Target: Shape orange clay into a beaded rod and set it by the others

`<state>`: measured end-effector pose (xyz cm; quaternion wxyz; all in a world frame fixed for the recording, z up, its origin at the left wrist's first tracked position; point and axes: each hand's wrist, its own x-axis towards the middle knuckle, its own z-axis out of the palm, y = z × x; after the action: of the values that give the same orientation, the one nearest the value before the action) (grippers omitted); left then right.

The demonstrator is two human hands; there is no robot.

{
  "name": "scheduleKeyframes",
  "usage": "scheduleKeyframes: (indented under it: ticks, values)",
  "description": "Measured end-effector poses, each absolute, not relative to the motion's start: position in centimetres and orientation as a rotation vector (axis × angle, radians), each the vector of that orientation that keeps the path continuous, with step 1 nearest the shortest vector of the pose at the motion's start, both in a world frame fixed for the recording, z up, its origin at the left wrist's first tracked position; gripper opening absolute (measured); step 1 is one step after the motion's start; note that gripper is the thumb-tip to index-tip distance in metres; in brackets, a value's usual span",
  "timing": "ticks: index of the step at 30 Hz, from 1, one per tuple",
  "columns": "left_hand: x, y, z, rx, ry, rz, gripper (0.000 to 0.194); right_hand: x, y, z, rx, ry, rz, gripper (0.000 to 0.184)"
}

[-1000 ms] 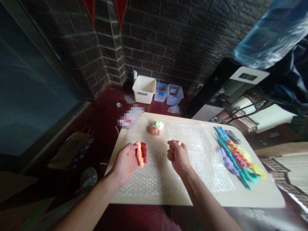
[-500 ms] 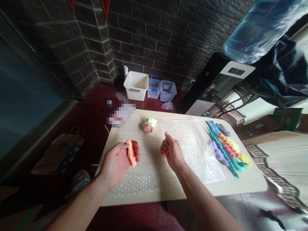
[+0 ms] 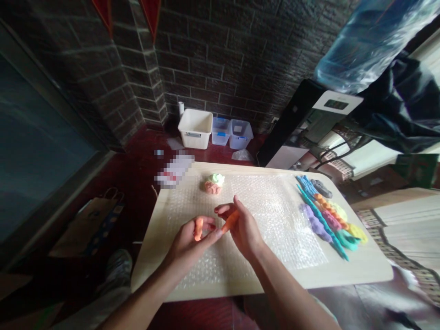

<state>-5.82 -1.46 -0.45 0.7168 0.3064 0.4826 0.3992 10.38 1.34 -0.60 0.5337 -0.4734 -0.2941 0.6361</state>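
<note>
Over the bubble wrap, my left hand (image 3: 192, 236) has its fingers curled round a piece of orange modelling clay (image 3: 198, 229). Close beside it, my right hand (image 3: 244, 227) holds a second orange clay piece (image 3: 231, 221), its thumb pointing up. The left thumb tip meets the lower end of that second piece. Beyond the hands sits a lump of clay (image 3: 213, 184), pale green on top and pinkish brown below. Coloured clay strands lie to the right, among them a long teal twist (image 3: 323, 222), a purple piece (image 3: 314, 221) and an orange twist (image 3: 330, 206).
Bubble wrap (image 3: 278, 201) covers much of the pale wooden table (image 3: 360, 272). A blurred white packet (image 3: 176, 169) lies at its far left corner. Behind are a cream basket (image 3: 195, 128), two clear bins (image 3: 240, 134) and a water dispenser (image 3: 292, 123). A paper bag (image 3: 82, 229) lies on the floor.
My hands have come together from apart; the left moved right and the right hand turned, showing its orange clay. The left thumb now touches that piece.
</note>
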Motion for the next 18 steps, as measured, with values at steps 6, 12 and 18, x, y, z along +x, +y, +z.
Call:
scheduleKeyframes:
  ticks: [6,12,18]
  values:
    - [-5.1,-1.8,-1.0,0.89,1.078,0.836,0.036,9.6,0.4,0.3,-1.068,-0.761,1.701,0.066]
    - [-4.7,-2.1,-1.3,0.765,1.149,0.882,0.037,9.2,0.6,0.3,-0.995,-0.658,1.595,0.068]
    - [-3.8,-2.7,-1.9,0.782,1.19,0.917,0.038,9.3,0.8,0.1,-0.935,-0.44,1.556,0.075]
